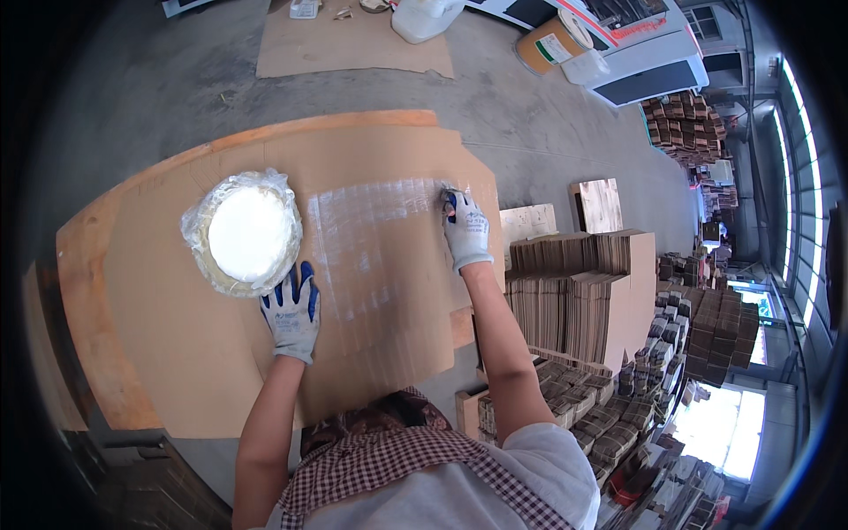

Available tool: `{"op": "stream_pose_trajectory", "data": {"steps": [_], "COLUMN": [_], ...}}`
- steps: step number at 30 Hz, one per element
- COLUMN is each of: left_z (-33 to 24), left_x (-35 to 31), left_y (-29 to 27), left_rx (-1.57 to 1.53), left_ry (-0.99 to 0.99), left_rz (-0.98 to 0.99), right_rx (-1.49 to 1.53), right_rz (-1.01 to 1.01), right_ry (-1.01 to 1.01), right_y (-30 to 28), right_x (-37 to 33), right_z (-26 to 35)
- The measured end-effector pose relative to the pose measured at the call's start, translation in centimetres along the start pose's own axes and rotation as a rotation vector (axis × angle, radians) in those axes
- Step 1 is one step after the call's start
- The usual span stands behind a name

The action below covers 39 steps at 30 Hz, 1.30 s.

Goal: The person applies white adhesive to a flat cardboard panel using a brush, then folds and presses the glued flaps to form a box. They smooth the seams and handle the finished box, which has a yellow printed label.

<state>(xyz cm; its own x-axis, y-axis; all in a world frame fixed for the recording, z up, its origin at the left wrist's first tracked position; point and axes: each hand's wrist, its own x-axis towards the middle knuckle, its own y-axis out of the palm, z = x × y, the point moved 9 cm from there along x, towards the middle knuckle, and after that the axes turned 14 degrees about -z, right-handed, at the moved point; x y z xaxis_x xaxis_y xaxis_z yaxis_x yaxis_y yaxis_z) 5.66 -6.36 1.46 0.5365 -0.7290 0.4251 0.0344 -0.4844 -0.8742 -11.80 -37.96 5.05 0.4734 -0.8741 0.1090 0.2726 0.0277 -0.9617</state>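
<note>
A large cardboard sheet (389, 291) lies flat before me, with glossy whitish streaks across its middle and upper right. On its left part stands a round container (208, 256) wrapped in crinkled clear plastic, with bright white contents. My left hand (292, 316), in a grey-and-blue work glove, rests with fingers spread on the cardboard at the container's near edge. At the sheet's right side my right hand (466, 231), gloved alike, is down at the end of the streaks. Its fingers are curled; something small and dark shows at the fingertips, but I cannot make out its kind.
Under the sheet, a wooden board edge (110, 371) sticks out. To the right stand stacked cardboard sheets (565, 309) and bundled cardboard (587, 402). Beyond lie a floor cardboard (353, 49), a white plastic jug (424, 19), a brown drum (549, 46) and a white machine (649, 75).
</note>
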Motion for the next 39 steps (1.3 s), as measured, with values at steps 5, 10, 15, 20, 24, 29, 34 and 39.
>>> {"op": "stream_pose_trajectory", "data": {"steps": [5, 10, 15, 20, 24, 29, 34, 39], "left_z": [0.0, -0.1, -0.5, 0.2, -0.6, -0.4, -0.2, -0.5], "left_x": [-0.2, -0.1, 0.0, -0.2, -0.2, -0.3, -0.2, 0.0], "left_y": [0.2, 0.3, 0.3, 0.3, 0.6, 0.7, 0.6, 0.5], "left_rx": [0.032, 0.052, 0.066, 0.098, 0.063, 0.075, 0.055, 0.044], "left_ry": [0.01, 0.014, 0.025, 0.018, 0.017, 0.011, 0.005, 0.0], "left_rz": [0.005, 0.0, 0.013, 0.031, 0.04, 0.046, 0.034, 0.044], "right_rx": [0.066, 0.278, 1.14, 0.865, 0.66, 0.428, 0.559, 0.282], "right_rz": [-0.052, -0.463, -0.454, -0.335, -0.577, -0.584, -0.486, -0.473], "right_ry": [-0.119, 0.153, 0.768, 0.679, 0.288, 0.405, 0.313, 0.393], "right_y": [0.2, -5.7, -2.0, -1.4, -2.5, -3.0, -1.9, -3.0], "right_x": [-0.5, 0.4, -0.7, -0.2, 1.9, 3.5, 3.6, 5.5], "right_z": [1.1, -4.1, -5.4, -3.1, -2.7, -7.8, -3.5, -8.6]}}
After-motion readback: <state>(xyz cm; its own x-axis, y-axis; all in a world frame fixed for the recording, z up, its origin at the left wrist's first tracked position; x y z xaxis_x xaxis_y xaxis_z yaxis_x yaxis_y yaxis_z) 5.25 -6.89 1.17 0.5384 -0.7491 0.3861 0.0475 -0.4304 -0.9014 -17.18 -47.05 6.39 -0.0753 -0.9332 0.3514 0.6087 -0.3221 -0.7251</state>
